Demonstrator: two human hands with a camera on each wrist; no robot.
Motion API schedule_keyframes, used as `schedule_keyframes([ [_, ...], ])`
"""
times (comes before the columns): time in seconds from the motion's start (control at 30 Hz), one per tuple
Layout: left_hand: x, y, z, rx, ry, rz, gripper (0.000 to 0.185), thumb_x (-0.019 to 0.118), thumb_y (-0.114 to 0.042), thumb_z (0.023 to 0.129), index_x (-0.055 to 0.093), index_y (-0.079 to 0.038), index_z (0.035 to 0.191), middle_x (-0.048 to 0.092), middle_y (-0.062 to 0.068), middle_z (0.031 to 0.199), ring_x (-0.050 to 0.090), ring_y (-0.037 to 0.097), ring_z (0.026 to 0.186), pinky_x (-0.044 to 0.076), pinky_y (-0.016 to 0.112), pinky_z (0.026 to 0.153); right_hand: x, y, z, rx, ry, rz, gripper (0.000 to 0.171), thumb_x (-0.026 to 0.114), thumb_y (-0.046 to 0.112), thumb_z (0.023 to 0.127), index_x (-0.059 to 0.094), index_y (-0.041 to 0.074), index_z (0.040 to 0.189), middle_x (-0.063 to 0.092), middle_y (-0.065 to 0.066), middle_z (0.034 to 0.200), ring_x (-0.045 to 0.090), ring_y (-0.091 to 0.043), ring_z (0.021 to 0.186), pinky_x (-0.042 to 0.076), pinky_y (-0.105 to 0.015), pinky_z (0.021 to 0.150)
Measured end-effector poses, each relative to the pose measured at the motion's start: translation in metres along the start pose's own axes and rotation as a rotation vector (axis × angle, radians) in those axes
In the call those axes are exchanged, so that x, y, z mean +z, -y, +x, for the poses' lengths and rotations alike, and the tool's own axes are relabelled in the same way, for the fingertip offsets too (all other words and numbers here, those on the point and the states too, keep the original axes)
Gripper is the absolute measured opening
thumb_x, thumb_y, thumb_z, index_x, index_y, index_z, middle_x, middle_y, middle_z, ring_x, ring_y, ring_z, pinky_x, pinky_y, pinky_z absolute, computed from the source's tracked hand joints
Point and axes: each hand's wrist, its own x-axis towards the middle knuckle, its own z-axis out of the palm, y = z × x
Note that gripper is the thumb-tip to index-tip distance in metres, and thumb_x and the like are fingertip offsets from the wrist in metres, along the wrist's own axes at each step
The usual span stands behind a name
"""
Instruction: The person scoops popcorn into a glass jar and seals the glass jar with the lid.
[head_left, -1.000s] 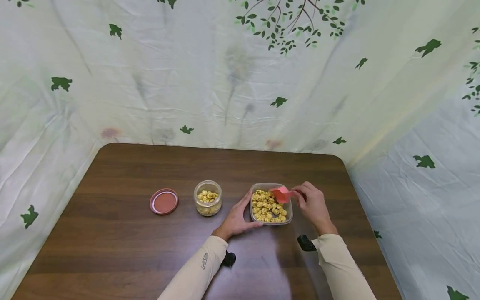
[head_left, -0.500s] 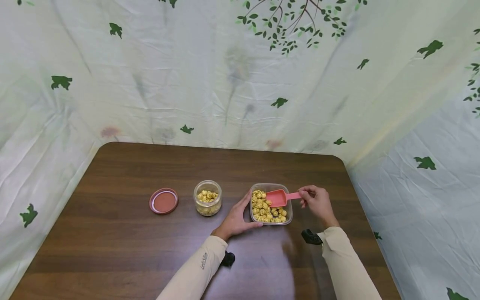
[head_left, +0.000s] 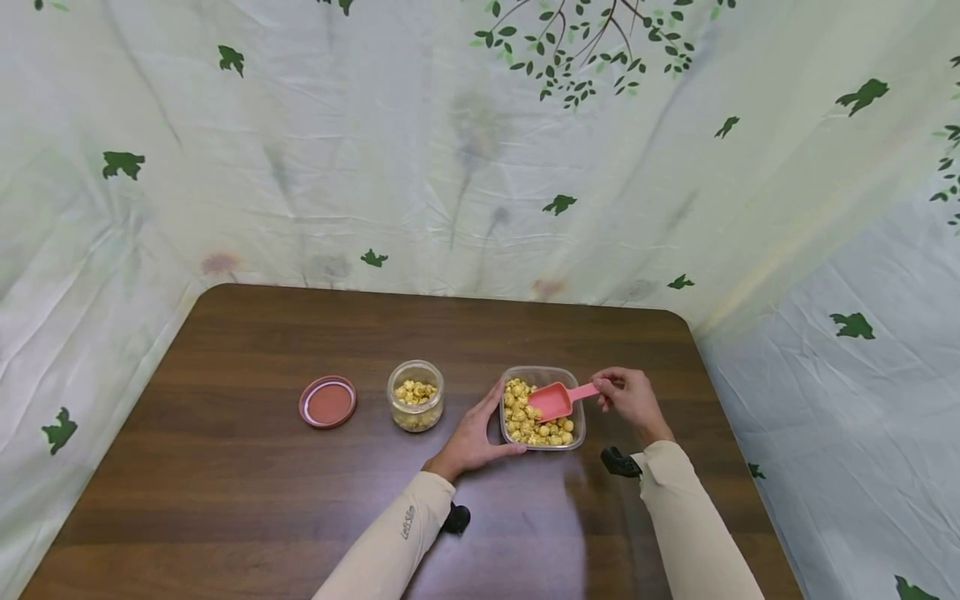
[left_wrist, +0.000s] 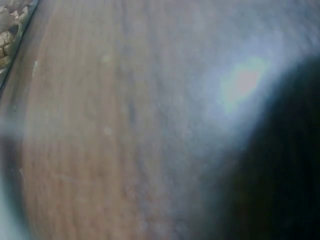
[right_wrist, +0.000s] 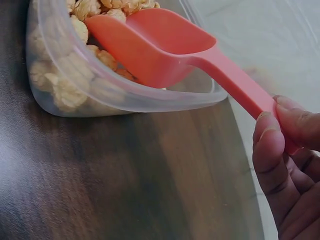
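Lid point(head_left: 327, 403), lying flat on the counter point(head_left: 300, 500), is probably light and best lifted by its rim. Next, an open jar point(head_left: 417, 367) stands upright, part-filled; its smooth sides may slip, so clasp it round the body. The left grip point(head_left: 468, 439) is spread along the left side and near edge of a clear tub point(head_left: 580, 421), likely thin-walled: steady it without squeezing. Inside, the popcorn point(head_left: 520, 412) should be light and crumbly. Tilted with its bowl among it, the pink scoop point(head_left: 553, 402) looks stiff; the right grip point(head_left: 633, 400) pinches its handle near the end, leaving good reach.
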Motion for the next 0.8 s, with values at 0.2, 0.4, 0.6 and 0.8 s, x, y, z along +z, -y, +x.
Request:
schedule_keyframes([
  [0.2,0.000,-0.001,0.000,-0.021,0.009,-0.002,0.111,0.083,-0.040,0.073,0.015,-0.011,0.155,0.017,0.007,0.160,0.024,0.026,0.143,0.025,0.042,0.115,0.008,-0.004,0.001,-0.012,0.013,0.007,0.017,0.056,0.002,0.096,0.065,-0.011,0.101,0.063,-0.027,0.083,0.056,-0.015,0.058,0.056,-0.042,0.060],
  [0.4,0.001,0.000,0.000,-0.018,0.003,-0.002,0.110,0.083,-0.039,0.074,0.015,-0.012,0.155,0.017,0.007,0.160,0.024,0.026,0.143,0.025,0.043,0.114,0.014,-0.006,0.000,-0.028,0.022,0.022,0.015,0.056,0.000,0.095,0.065,-0.012,0.100,0.063,-0.019,0.075,0.055,-0.014,0.056,0.056,-0.044,0.058],
  [0.6,0.000,-0.001,-0.001,-0.025,0.010,-0.001,0.110,0.083,-0.039,0.074,0.015,-0.012,0.156,0.017,0.007,0.160,0.023,0.026,0.143,0.024,0.043,0.115,0.018,-0.008,0.001,-0.043,0.057,0.040,0.016,0.056,-0.001,0.095,0.064,-0.014,0.100,0.061,-0.010,0.068,0.055,-0.014,0.056,0.055,-0.036,0.054],
  [0.8,0.001,0.000,0.000,-0.023,0.014,0.012,0.110,0.082,-0.042,0.074,0.013,-0.014,0.156,0.016,0.006,0.160,0.023,0.027,0.143,0.025,0.044,0.114,0.020,-0.008,0.000,-0.050,0.090,0.074,0.018,0.055,-0.002,0.095,0.062,-0.017,0.101,0.060,-0.010,0.067,0.054,-0.012,0.056,0.050,-0.023,0.050],
])
